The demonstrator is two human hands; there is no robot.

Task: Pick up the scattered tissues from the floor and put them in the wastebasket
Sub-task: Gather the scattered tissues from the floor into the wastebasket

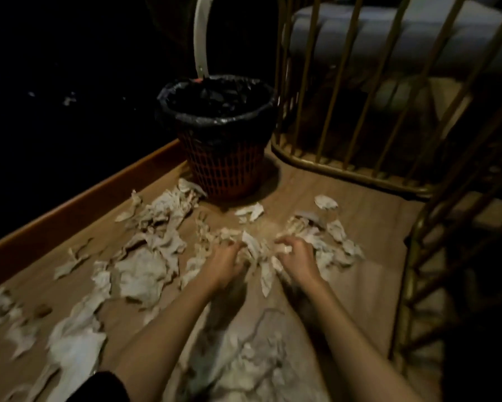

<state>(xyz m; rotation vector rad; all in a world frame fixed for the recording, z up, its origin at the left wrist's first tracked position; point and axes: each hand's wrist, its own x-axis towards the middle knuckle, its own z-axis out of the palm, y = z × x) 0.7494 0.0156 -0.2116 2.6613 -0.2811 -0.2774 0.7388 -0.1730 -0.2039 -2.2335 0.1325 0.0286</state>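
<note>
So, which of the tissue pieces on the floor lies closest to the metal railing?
The small oval tissue piece, lying alone on bare floor right of the wastebasket. It sits nearer the railing than the clump by the right hand.

Crumpled white tissues (145, 268) before lined wastebasket (220, 140)

Two bare forearms reach forward from the lower edge of the view, slim and long, with no sleeves, watch, bracelet or rings showing on them. The left hand (228, 264) and the right hand (297, 259) are ungloved, their fingers blurred. Behind the left hand, near the elbow, a patch of dark clothing (110, 385) shows at the frame's bottom edge.
</note>
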